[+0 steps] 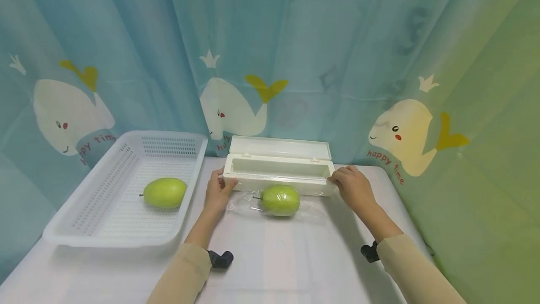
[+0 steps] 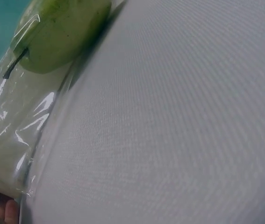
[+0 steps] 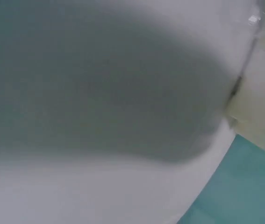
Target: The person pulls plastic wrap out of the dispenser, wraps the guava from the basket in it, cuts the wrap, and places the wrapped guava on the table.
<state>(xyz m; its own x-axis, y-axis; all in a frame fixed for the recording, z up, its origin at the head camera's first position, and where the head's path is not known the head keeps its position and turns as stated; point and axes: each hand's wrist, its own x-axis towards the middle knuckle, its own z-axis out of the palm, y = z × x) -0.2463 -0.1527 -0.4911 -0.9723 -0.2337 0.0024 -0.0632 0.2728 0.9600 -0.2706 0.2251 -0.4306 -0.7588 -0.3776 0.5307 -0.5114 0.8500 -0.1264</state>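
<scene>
A long white plastic wrap dispenser lies at the table's back with its lid tipped back. My left hand grips its left end, thumb on the front edge. At the front right corner, my right hand holds the dispenser with curled fingers. Clear plastic wrap hangs from its front and covers a green pear lying against it. In the left wrist view, the wrap shines beside the stemmed pear, with left fingertips below. The right wrist view shows the dispenser's end, blurred.
A white perforated basket stands on the left, holding another green pear. A blue-green curtain with whale prints hangs right behind the dispenser and along the sides. White cloth covers the table.
</scene>
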